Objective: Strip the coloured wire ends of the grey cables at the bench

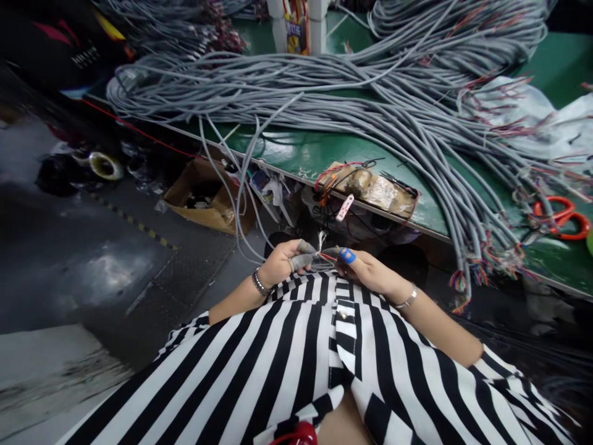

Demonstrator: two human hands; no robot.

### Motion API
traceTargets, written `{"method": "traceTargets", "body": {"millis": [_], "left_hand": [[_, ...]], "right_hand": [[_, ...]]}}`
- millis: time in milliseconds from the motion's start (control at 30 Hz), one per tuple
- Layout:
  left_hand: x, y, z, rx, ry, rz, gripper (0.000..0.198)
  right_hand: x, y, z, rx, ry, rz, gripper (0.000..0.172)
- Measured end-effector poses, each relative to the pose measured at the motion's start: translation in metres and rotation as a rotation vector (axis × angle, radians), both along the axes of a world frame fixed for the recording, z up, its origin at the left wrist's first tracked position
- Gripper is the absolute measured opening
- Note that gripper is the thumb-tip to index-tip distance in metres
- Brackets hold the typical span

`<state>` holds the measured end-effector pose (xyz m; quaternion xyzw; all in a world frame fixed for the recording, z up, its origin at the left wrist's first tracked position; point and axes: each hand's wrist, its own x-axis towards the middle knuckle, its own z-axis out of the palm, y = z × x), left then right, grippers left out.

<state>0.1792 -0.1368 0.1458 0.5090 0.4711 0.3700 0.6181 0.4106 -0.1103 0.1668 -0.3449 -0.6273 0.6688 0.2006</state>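
Close to my striped shirt, my left hand (282,262) pinches a grey cable (238,213) near its stripped end. Grey wrapping covers the left thumb and forefinger. Opposite it, my right hand (365,269), with blue tape on a finger, is closed on thin wires (328,256), reddish ones among them, that come out of that cable end. A white frayed tuft (321,238) sticks up between the two hands. The cable loops from the bench down to my left hand. My right fingers partly hide the wire tips.
Bundles of grey cable (278,77) lie across the green bench (287,145), their stripped ends hanging at the right. Orange-handled scissors (563,216) lie there too. A taped block (375,188) sits at the bench's front edge. A cardboard box (204,207) stands below on the floor.
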Motion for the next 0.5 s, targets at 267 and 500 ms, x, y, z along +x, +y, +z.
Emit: {"method": "traceTargets", "body": {"millis": [267, 500], "left_hand": [[0.002, -0.002, -0.004, 0.010, 0.085, -0.026, 0.033], [0.002, -0.001, -0.010, -0.017, 0.094, -0.028, 0.034]], "right_hand": [[-0.006, 0.006, -0.006, -0.536, 0.178, 0.056, 0.038], [-0.009, 0.005, -0.014, -0.550, 0.146, 0.086, 0.046]]}}
